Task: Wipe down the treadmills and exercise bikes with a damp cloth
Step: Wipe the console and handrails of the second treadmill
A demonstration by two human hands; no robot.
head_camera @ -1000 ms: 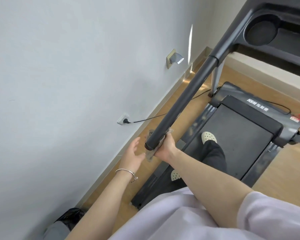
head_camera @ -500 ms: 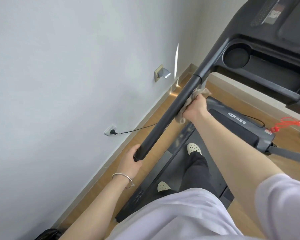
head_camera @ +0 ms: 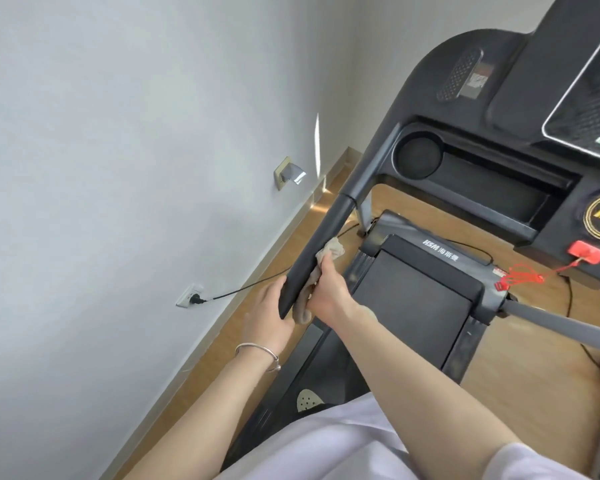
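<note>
Treadmill handrail [head_camera: 326,230] slants through the centre of the frame. Left hand [head_camera: 267,317] cups its near end; whether the fingers curl round it is hidden. Right hand [head_camera: 329,292] clutches a beige cloth [head_camera: 334,252] against the rail. Console [head_camera: 499,98] fills the upper right.

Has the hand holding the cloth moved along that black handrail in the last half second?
Yes. The right hand with the beige cloth slid down the black handrail, away from its joint toward the free end.

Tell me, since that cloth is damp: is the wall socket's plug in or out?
In. A black plug sits in the white socket, its cord running off behind the handrail.
</note>
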